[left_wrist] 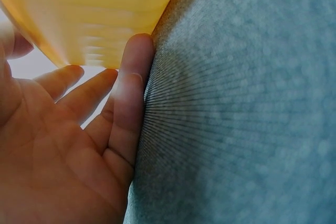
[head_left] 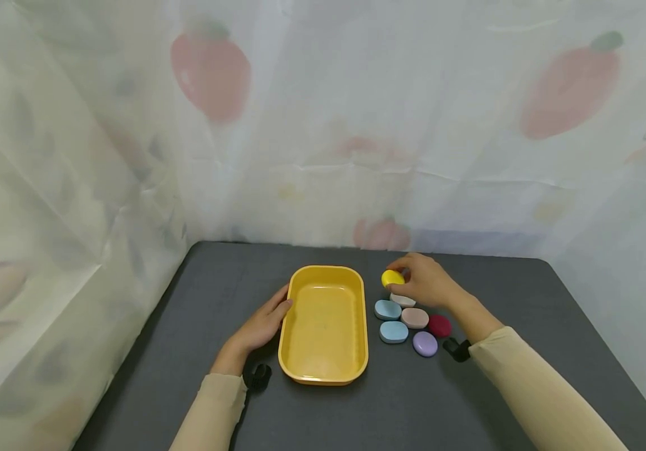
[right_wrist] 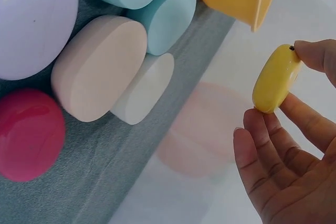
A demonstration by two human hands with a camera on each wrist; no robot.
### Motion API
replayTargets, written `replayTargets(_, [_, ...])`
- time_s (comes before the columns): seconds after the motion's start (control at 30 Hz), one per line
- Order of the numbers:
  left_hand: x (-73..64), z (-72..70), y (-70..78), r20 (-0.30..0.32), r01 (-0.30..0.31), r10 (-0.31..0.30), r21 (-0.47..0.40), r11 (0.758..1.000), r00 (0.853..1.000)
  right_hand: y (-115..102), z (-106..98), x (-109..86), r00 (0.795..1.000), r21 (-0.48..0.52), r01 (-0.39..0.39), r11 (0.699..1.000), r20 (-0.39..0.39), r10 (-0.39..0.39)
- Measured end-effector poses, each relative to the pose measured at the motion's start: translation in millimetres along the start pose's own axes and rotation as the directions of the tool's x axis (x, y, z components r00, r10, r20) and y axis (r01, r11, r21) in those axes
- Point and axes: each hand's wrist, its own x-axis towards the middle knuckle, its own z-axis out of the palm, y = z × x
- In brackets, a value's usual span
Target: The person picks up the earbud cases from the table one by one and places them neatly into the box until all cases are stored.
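My right hand point(head_left: 424, 280) pinches a glossy yellow oval piece point(right_wrist: 275, 80), like a small soap bar, between thumb and fingertips. A small dark spot shows by the thumb. The piece is off the table, above a white oval piece point(head_left: 403, 300). My left hand point(head_left: 263, 322) rests against the left side of a yellow rectangular tray point(head_left: 323, 380), thumb at the rim. In the left wrist view its fairly straight fingers point(left_wrist: 134, 93) touch the tray's outer wall. Nothing lies in the tray.
Right of the tray lie two light blue oval pieces point(head_left: 394, 332), a pale pink one point(head_left: 415, 318), a round crimson one point(head_left: 439, 326) and a round lilac one point(head_left: 425, 344). They sit on a dark grey table point(head_left: 233, 275). A fruit-print curtain point(head_left: 300, 125) hangs behind.
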Motion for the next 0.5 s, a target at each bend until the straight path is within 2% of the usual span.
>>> replayTargets(0.5, [-0.3,-0.3,-0.7,0.001,0.008,-0.008,0.008,1.000,1.000,-14,-2,6.7,1.000,0.021,0.016,1.000,0.019,-0.016])
